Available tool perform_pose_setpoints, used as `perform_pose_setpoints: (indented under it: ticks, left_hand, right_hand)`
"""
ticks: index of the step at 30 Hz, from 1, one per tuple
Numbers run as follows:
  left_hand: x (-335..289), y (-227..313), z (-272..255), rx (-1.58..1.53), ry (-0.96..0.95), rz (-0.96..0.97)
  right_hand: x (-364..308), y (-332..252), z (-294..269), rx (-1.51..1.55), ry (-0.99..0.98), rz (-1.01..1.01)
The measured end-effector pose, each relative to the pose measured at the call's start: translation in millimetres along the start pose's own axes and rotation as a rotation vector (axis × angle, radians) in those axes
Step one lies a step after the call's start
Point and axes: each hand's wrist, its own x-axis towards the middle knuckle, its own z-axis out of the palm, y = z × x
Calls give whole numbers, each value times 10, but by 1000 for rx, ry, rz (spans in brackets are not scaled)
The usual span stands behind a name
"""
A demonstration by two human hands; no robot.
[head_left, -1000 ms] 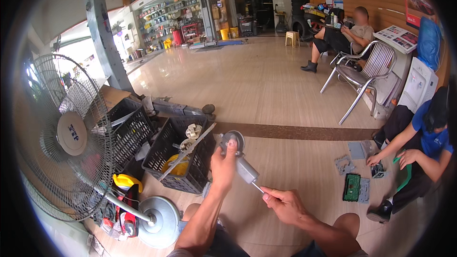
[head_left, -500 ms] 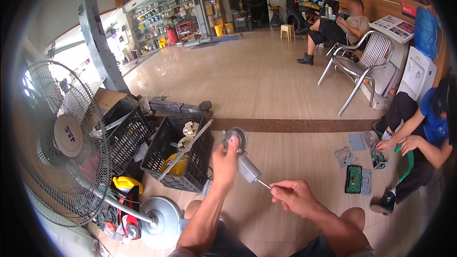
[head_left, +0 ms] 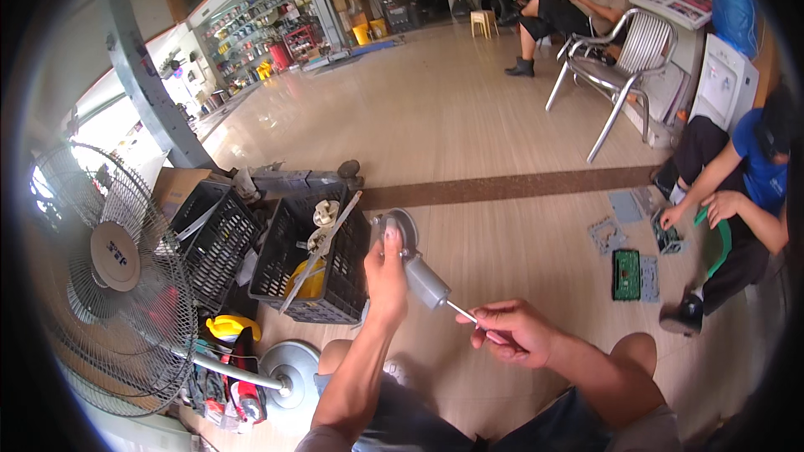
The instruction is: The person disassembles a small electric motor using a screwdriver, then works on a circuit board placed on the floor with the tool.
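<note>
My left hand (head_left: 385, 280) is closed round a grey metal geared motor (head_left: 427, 284), its thumb on the round gear housing at the top. The cylindrical motor body slants down to the right. My right hand (head_left: 517, 335) pinches a screwdriver (head_left: 460, 310) with a thin bright shaft; its handle is mostly hidden in the fingers. The shaft's far end meets the lower end of the motor body. Both hands are above the floor in front of my knees.
At left stand a floor fan (head_left: 115, 255) and black plastic crates (head_left: 339, 305) with parts. To the right a co-worker in a blue shirt (head_left: 760, 159) handles parts beside a green circuit board (head_left: 626, 274). Farther back are a metal chair (head_left: 624, 63) and a seated person (head_left: 578, 12).
The whole view has shifted and tilted a little. My right fingers have changed their hold on the screwdriver, while my left hand keeps the motor in much the same pose.
</note>
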Motion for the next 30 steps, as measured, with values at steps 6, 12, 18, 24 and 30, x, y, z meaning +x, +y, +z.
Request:
perform_pose_setpoints:
  ticks: [6,12,18,24,30]
  left_hand:
    - [-22,50,-7,-71,-12,47]
    - [23,-157,69,-8,23,74]
    - [-81,-105,68,30,-41,-111]
    - [-67,-321,-36,-81,-68,-288]
    - [-32,-322,-136,-102,-24,-351]
  right_hand:
    - [92,155,79,-532,190,-350]
    - [-29,371,141,-1508,564,-833]
    - [-116,174,0,-846,409,-566]
    - [-136,-80,-55,-188,203,-24]
    - [35,288,-5,-1810,472,-970]
